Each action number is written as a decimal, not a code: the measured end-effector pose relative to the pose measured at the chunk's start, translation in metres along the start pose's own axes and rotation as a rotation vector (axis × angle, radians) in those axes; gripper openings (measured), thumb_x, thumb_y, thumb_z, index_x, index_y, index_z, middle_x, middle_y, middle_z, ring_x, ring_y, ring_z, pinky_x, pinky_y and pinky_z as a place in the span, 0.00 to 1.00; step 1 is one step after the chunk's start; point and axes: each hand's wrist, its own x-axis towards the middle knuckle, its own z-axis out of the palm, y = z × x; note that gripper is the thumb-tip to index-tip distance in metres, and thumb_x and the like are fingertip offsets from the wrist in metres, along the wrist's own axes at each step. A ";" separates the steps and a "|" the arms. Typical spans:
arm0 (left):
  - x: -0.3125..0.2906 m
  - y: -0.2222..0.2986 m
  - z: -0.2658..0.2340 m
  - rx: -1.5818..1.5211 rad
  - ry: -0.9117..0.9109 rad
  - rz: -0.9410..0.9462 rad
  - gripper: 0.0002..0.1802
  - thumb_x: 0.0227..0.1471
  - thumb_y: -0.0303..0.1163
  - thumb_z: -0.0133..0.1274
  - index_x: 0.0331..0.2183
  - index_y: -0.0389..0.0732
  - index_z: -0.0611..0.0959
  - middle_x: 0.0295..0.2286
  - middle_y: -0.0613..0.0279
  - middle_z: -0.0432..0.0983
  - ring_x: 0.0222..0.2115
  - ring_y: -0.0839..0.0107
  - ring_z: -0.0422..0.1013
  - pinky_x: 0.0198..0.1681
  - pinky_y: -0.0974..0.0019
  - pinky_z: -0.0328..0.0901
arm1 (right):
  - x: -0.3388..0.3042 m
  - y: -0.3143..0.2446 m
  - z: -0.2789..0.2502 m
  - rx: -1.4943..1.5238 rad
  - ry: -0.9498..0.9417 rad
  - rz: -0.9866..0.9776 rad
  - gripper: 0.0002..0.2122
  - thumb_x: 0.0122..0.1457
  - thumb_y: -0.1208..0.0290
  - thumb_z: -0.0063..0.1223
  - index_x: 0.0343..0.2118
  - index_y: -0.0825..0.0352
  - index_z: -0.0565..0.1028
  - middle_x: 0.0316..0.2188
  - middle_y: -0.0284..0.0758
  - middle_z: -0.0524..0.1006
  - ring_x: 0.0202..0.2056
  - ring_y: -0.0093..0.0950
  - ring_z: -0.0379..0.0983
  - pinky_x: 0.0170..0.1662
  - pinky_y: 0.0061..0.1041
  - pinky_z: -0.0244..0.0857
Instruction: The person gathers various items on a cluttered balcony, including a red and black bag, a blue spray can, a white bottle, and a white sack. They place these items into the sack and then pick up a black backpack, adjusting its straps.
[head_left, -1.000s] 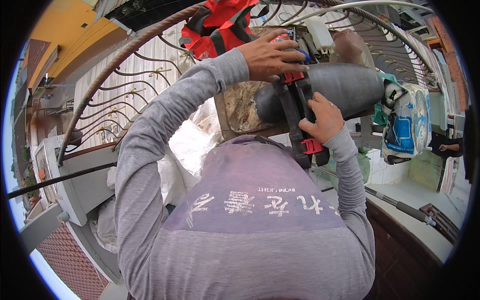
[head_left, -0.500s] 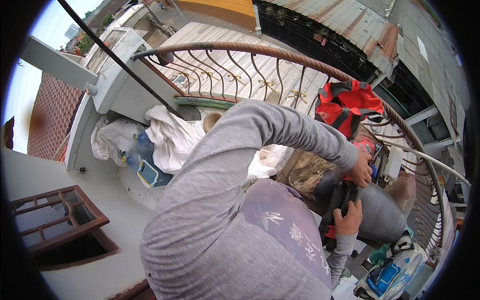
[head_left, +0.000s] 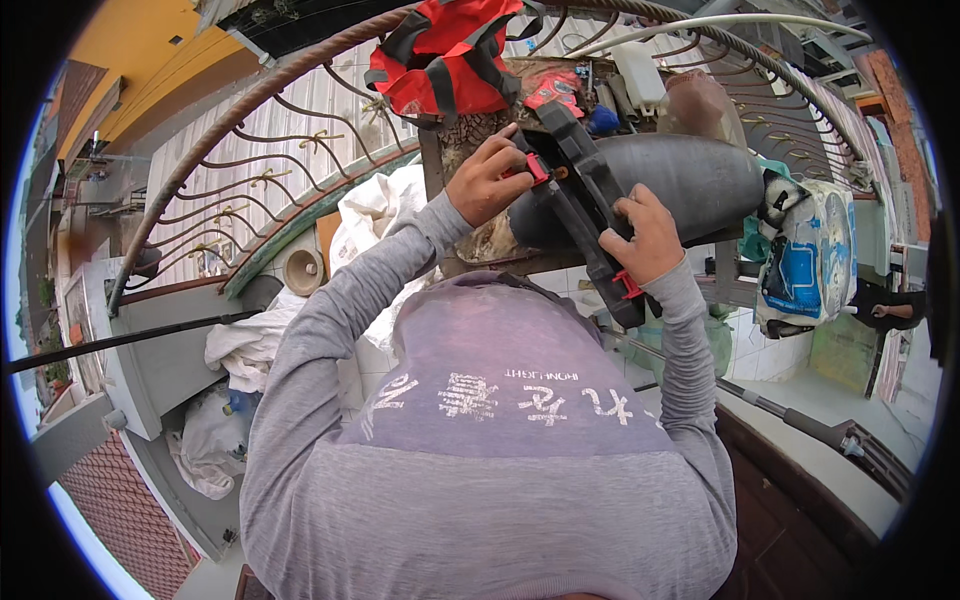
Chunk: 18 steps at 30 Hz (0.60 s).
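Observation:
A long black plastic case (head_left: pixel 588 185) with red latches is tilted across a dark grey rounded object (head_left: pixel 690 185). It shows as two long black parts with a gap between them. My left hand (head_left: pixel 490 180) has its curled fingers on the case's edge, beside the far red latch (head_left: pixel 538 168). My right hand (head_left: pixel 645 235) grips the case's other side, fingers bent over its rim, just above the near red latch (head_left: pixel 628 284). The inside of the case is mostly hidden from this angle.
Beyond the case a red and black bag (head_left: pixel 450 60) leans by the curved metal railing (head_left: pixel 230 125). A white jug (head_left: pixel 638 75) and small tools sit to its right. White sacks (head_left: pixel 375 225) lie at left. A blue and white package (head_left: pixel 805 250) stands at right.
My view has swung right, so the case now sits nearer the middle. My left hand has shifted to the case's left edge, and a gap now shows between its two parts.

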 end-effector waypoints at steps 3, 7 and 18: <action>0.001 0.007 0.023 0.043 0.007 -0.141 0.14 0.39 0.27 0.64 0.31 0.41 0.78 0.37 0.55 0.67 0.41 0.57 0.69 0.58 0.47 0.65 | -0.007 0.011 -0.001 -0.017 0.012 0.055 0.15 0.47 0.68 0.61 0.33 0.75 0.74 0.32 0.45 0.68 0.34 0.45 0.70 0.39 0.40 0.65; 0.025 0.048 0.024 -0.045 -0.029 -0.498 0.30 0.40 0.45 0.70 0.34 0.35 0.72 0.42 0.49 0.60 0.39 0.54 0.66 0.45 0.52 0.66 | -0.011 0.018 0.000 -0.007 0.052 0.081 0.15 0.48 0.68 0.61 0.34 0.75 0.75 0.32 0.44 0.67 0.34 0.45 0.70 0.38 0.40 0.65; 0.033 0.080 0.067 -0.317 0.213 -1.076 0.34 0.36 0.36 0.64 0.39 0.30 0.62 0.39 0.47 0.56 0.42 0.54 0.57 0.47 0.55 0.59 | -0.014 0.029 0.002 0.074 0.046 -0.003 0.16 0.46 0.69 0.60 0.34 0.77 0.74 0.31 0.46 0.67 0.32 0.44 0.68 0.37 0.39 0.65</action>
